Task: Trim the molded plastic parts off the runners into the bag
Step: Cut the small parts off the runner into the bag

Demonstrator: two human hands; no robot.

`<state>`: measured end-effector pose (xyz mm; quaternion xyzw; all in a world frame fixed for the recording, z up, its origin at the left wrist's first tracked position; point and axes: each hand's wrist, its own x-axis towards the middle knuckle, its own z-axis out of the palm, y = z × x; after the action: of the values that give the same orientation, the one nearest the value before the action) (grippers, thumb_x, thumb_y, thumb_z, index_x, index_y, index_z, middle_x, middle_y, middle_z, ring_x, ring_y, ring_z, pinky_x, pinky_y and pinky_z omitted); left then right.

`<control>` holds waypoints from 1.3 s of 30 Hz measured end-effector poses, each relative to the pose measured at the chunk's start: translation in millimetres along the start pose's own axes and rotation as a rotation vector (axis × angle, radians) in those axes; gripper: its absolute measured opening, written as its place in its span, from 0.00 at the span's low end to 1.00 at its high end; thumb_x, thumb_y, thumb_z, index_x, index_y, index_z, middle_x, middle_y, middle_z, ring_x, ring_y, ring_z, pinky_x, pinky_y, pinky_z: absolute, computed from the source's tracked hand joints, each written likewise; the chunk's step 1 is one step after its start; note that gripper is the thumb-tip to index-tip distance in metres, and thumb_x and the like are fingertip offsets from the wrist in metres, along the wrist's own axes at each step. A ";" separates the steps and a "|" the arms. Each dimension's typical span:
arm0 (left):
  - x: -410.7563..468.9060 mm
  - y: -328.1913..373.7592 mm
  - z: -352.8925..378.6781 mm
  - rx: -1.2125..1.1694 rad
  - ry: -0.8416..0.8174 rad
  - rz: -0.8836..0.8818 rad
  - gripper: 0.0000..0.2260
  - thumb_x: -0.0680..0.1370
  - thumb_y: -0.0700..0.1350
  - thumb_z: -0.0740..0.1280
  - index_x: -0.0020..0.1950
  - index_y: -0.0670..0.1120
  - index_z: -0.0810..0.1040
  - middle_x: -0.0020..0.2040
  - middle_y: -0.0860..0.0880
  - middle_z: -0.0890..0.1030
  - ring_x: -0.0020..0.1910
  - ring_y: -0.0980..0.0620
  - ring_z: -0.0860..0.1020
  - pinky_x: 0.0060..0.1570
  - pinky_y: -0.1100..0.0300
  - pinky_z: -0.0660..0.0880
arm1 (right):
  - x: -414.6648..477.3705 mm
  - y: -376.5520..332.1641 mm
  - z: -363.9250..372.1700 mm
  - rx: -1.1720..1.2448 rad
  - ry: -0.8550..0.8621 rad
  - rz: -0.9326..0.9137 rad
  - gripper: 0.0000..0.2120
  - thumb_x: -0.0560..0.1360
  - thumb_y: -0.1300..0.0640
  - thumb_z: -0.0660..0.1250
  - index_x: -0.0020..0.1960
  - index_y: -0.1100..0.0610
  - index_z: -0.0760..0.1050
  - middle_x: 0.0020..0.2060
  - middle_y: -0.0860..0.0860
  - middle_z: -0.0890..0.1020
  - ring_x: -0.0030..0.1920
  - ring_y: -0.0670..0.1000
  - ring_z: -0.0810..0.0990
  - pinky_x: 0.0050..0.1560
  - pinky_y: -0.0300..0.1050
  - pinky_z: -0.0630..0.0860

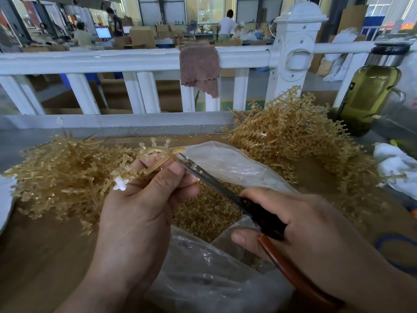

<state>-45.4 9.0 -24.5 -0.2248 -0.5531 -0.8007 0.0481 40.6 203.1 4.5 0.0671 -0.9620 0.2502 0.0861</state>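
My left hand (pixel 144 199) pinches a tan plastic runner (pixel 158 155) with small molded parts on its branches, held above the open clear bag (pixel 228 161). My right hand (pixel 300 224) grips scissors (pixel 216 179) with black blades and brown handles; the blade tips reach the runner just right of my left thumb. Inside the bag lies a heap of small tan cut parts (pixel 207 213). A pile of tan runners (pixel 58 175) lies to the left, and a second pile (pixel 297 141) sits at the back right.
A white railing (pixel 135 62) with a brown cloth (pixel 199 66) hung over it borders the far side of the brown table (pixel 45 256). A green-tinted bottle (pixel 370 96) stands at the right, with white cloth (pixel 392 161) beside it. People work in the background.
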 end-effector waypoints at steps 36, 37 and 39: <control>-2.6 3.7 6.5 -0.129 0.180 -0.110 0.08 0.66 0.49 0.75 0.41 0.47 0.86 0.39 0.47 0.84 0.38 0.53 0.84 0.40 0.61 0.81 | -2.4 2.5 0.3 -0.017 0.051 -0.049 0.23 0.68 0.26 0.59 0.58 0.36 0.71 0.38 0.36 0.77 0.40 0.36 0.76 0.39 0.31 0.71; -2.4 3.7 6.7 -0.123 0.182 -0.107 0.08 0.66 0.49 0.75 0.41 0.47 0.86 0.39 0.47 0.85 0.38 0.53 0.84 0.40 0.61 0.81 | -2.4 2.8 0.4 -0.020 0.048 -0.050 0.23 0.68 0.26 0.59 0.58 0.36 0.71 0.38 0.35 0.77 0.40 0.35 0.76 0.40 0.30 0.71; -2.7 4.4 7.2 -0.120 0.180 -0.102 0.07 0.66 0.49 0.75 0.41 0.48 0.86 0.39 0.47 0.85 0.38 0.53 0.84 0.40 0.61 0.81 | -2.6 2.9 -0.1 -0.023 0.044 -0.051 0.24 0.68 0.26 0.58 0.58 0.36 0.71 0.38 0.36 0.77 0.40 0.35 0.76 0.41 0.30 0.71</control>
<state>-39.4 13.4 -19.8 -0.1258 -0.5085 -0.8507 0.0434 42.7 205.9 2.7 0.0849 -0.9607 0.2384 0.1142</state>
